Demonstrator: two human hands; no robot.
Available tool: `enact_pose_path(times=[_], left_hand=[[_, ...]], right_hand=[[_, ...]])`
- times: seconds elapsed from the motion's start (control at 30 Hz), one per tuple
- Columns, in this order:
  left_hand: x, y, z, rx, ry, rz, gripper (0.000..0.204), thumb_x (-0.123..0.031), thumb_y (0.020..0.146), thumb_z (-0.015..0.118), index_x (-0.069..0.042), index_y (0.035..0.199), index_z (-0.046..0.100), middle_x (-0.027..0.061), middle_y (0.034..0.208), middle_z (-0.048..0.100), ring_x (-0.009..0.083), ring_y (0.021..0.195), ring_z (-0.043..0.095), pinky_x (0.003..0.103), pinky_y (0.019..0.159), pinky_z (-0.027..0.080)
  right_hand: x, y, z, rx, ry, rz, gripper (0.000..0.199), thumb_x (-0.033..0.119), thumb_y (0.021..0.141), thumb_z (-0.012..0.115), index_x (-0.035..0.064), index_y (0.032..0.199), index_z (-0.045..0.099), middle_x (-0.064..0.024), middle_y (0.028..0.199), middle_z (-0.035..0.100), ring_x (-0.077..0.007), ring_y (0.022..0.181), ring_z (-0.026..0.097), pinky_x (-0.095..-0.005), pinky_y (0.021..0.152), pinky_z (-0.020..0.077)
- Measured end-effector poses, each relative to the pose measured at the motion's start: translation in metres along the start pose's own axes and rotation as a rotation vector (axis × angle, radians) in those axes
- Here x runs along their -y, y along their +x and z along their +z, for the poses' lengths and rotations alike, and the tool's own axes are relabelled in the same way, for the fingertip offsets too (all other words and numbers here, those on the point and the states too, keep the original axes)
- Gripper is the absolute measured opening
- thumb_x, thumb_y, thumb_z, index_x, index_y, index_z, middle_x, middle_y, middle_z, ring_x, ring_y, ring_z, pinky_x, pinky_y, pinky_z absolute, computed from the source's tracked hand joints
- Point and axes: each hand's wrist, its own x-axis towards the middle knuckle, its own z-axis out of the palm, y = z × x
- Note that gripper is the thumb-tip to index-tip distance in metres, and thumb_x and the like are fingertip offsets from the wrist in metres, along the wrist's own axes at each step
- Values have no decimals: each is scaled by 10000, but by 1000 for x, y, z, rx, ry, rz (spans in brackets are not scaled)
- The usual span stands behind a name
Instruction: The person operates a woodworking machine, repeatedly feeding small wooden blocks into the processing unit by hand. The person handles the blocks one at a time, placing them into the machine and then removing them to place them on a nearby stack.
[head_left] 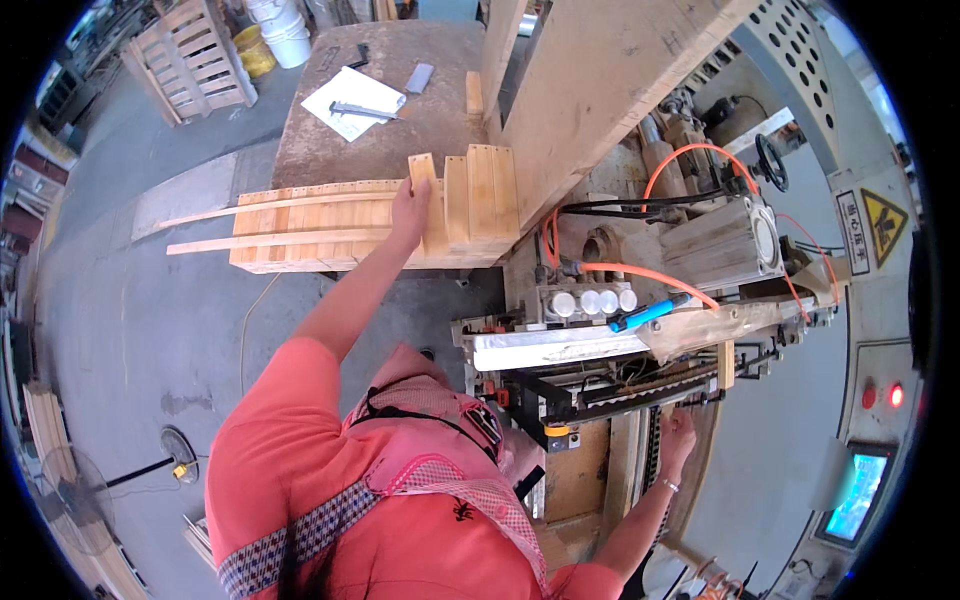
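Note:
At the near edge of the table my left hand [408, 212] is closed around a pale wooden block [433, 235], its thumb and fingers on the upper end. Next to it, taller blocks [484, 195] stand packed side by side. To its left runs a row of similar wood pieces [300, 255], with two long thin strips [290, 240] lying across them. My right hand [678, 438] is at the machine [630, 385], beside its dark rail, with the fingers curled in. What it holds, if anything, is hidden. Just above it a small wooden piece [726, 364] sits upright at the machine.
On the brown table [400, 50] lie white paper [345, 92], a caliper [362, 111] and a grey block [419, 78]. Orange air hoses [640, 272] and a blue-handled tool [648, 314] are on the machine. A lit screen [857, 497] and red light [896, 395] stand right.

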Motion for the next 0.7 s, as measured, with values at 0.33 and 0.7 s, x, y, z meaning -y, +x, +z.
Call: enact_pose_path(times=[0.33, 0.7], left_hand=[[27, 31, 47, 22, -38, -54, 319, -299, 878, 519, -32, 1039, 587, 73, 742, 596, 156, 728, 574, 318, 648, 451], [103, 136, 67, 420, 354, 69, 357, -284, 919, 412, -19, 1130, 525, 119, 1048, 573, 196, 957, 533, 354, 808, 416]], right_hand=[[18, -177, 22, 85, 246, 362, 160, 54, 704, 660, 12, 853, 617, -69, 731, 623, -167, 708, 616, -278, 646, 485], [85, -231, 46, 130, 106, 626, 303, 243, 717, 678, 34, 935, 645, -141, 914, 651, -312, 857, 615, -360, 762, 480]])
